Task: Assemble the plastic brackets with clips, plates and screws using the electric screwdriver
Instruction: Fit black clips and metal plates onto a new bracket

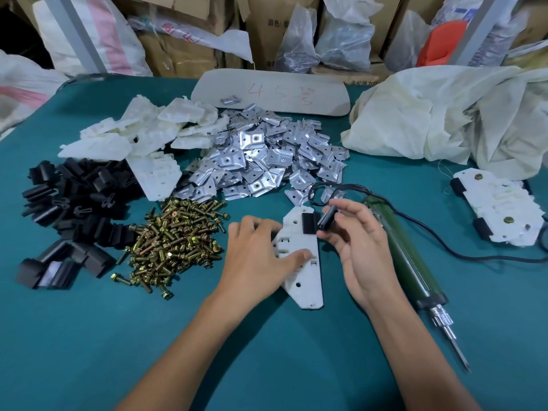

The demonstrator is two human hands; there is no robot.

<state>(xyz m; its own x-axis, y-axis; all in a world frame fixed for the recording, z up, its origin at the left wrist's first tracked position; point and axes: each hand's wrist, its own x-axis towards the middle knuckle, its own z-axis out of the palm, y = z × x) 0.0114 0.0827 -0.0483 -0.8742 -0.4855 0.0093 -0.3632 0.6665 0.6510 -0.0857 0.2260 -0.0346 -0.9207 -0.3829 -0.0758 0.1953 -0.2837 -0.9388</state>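
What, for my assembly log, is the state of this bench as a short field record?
left hand: presses on bracket
right hand: pinches clip by the bracket's far end
fitted clip: one, on that end
screwdriver: lies unheld on table, right of the right hand
loose piles: clips, screws, plates, spare brackets
finished bracket: far right, two screws in
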